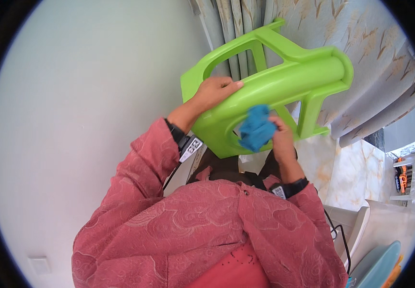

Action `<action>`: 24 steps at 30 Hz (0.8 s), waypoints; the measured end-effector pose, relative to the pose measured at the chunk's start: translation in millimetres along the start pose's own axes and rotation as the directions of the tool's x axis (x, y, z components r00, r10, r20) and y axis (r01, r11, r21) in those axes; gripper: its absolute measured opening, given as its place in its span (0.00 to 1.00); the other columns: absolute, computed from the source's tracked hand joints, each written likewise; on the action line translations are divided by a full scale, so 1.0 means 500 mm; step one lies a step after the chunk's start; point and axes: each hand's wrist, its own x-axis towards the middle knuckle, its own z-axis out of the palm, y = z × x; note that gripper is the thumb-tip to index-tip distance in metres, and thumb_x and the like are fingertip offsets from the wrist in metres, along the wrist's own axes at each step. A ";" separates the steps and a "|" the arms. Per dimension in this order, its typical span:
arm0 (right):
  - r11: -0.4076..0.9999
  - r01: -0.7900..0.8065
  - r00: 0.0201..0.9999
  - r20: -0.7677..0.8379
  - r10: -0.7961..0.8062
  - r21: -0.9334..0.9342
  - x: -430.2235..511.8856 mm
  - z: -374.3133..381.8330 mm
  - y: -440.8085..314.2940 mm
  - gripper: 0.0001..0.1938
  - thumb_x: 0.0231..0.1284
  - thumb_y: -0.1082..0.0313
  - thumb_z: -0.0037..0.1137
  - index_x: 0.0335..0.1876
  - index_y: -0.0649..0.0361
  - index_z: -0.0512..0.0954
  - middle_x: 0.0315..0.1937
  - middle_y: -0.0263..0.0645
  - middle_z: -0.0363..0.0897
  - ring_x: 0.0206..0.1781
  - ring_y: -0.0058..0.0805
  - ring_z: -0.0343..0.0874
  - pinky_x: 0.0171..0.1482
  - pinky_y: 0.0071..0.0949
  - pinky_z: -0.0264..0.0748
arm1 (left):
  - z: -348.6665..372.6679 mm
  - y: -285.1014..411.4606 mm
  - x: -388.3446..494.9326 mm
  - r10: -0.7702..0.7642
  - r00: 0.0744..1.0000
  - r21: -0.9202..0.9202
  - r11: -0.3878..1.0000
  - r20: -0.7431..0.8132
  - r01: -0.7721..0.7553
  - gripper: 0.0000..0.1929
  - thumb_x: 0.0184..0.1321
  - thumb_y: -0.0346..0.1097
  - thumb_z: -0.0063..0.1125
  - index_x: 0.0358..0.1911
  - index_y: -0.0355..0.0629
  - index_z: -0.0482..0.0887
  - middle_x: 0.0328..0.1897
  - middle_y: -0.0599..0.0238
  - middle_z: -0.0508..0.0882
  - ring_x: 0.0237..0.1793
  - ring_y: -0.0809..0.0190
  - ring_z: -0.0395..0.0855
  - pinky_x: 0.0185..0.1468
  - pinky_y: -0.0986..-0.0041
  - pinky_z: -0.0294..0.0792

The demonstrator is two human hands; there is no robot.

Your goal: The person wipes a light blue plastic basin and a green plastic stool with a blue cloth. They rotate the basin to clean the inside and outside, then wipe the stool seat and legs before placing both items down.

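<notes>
A bright green plastic chair (286,82) is held tipped in front of me, its legs towards the curtain. My left hand (214,93) grips it by the upper edge of its long, smooth panel, thumb lying on top. Bunched in my right hand (283,140) is a blue cloth (257,127), slightly blurred. The cloth is in front of the chair's lower side opening and covers part of it; whether it touches the plastic, I cannot tell.
A pale wall (85,108) rises close on the left. Patterned curtains (365,54) hang behind the chair above a marble-look tiled floor (351,172). At right stand a white rack (413,180) with orange-handled tools (403,181) and a light-blue basin (376,266). A black cable (345,241) hangs beside me.
</notes>
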 end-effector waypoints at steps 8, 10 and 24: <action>0.679 -0.241 0.913 0.399 -0.083 0.693 0.079 -0.063 -0.147 0.16 0.75 0.53 0.44 0.39 0.57 0.77 0.32 0.35 0.80 0.34 0.26 0.79 0.40 0.28 0.78 | 0.097 0.003 -0.120 0.036 0.973 -0.278 0.955 -0.230 -0.101 0.21 0.71 0.50 0.52 0.30 0.36 0.82 0.21 0.71 0.76 0.25 0.72 0.71 0.31 0.73 0.68; 0.739 -0.253 0.831 0.531 -0.165 0.625 0.103 -0.040 -0.173 0.16 0.73 0.51 0.48 0.36 0.57 0.76 0.31 0.33 0.79 0.32 0.23 0.78 0.36 0.27 0.77 | 0.118 0.020 -0.141 -0.041 0.974 -0.424 0.904 -0.223 -0.059 0.22 0.72 0.49 0.51 0.30 0.36 0.81 0.23 0.73 0.77 0.27 0.72 0.70 0.33 0.74 0.67; 0.567 0.415 0.750 0.620 0.231 -0.712 -0.105 -0.028 -0.029 0.44 0.39 0.50 0.76 0.66 0.58 0.69 0.52 0.50 0.78 0.56 0.50 0.76 0.58 0.40 0.71 | 0.120 -0.031 -0.186 -0.024 0.999 -0.622 0.783 -0.045 -0.009 0.21 0.76 0.48 0.42 0.44 0.35 0.82 0.38 0.70 0.82 0.39 0.72 0.76 0.46 0.79 0.70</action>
